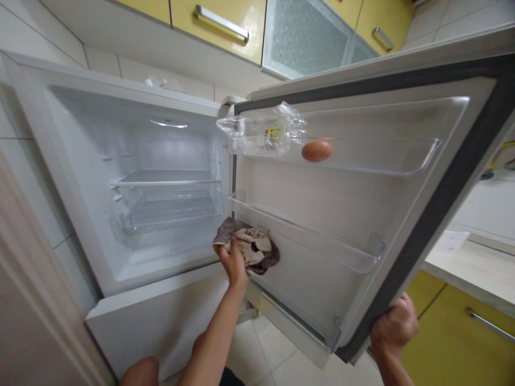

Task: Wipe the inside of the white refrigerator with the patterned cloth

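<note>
My left hand is closed on a crumpled brown and beige cloth. It holds the cloth against the inside of the open fridge door, by the hinge-side end of the middle door shelf. My right hand is wrapped round the lower outer edge of the same door; its fingertips are partly hidden. In the top door shelf lie a brown egg and a clear plastic bag with a small yellow and dark mark.
Left of the door, the fridge compartment holds a glass shelf and a clear drawer. Yellow cabinets hang above. A counter stands at the right, and my bent knee is below.
</note>
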Action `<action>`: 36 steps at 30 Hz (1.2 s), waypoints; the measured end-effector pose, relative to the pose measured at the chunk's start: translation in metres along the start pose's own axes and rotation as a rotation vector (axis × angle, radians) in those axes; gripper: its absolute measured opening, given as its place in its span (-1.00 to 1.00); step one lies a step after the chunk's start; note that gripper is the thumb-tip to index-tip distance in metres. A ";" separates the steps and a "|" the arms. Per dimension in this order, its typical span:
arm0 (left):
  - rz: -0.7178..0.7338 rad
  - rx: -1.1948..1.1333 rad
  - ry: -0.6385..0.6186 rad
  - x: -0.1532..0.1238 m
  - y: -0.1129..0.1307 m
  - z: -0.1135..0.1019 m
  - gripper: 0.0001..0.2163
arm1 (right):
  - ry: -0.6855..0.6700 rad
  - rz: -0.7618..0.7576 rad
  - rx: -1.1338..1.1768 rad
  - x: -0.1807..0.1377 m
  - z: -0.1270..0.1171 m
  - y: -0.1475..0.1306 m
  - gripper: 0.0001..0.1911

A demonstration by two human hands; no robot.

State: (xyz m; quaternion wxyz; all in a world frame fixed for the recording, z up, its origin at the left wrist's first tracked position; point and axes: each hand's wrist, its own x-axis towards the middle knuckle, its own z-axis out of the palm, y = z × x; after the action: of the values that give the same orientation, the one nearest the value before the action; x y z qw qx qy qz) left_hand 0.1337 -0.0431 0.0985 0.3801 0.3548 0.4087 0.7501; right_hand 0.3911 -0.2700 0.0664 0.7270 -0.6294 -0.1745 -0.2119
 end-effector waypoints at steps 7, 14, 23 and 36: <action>0.172 0.129 0.086 0.106 0.055 0.003 -0.77 | -0.001 0.039 -0.008 -0.002 0.000 -0.011 -0.59; 0.257 0.225 -0.406 0.144 0.098 0.020 -0.70 | 0.001 0.043 -0.002 -0.003 0.000 -0.007 -0.55; 0.353 0.458 -0.451 0.129 0.113 0.005 -0.74 | 0.007 0.045 0.013 -0.001 0.001 -0.002 -0.54; 0.722 0.340 -0.268 0.059 0.194 0.067 -0.73 | 0.028 0.040 0.064 -0.012 -0.001 -0.012 -0.60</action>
State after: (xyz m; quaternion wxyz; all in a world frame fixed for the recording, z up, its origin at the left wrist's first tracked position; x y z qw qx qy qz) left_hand 0.1084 -0.0422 0.3105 0.0786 0.6275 0.3230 0.7041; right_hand 0.3748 -0.2712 0.0699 0.7531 -0.6064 -0.1582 -0.2003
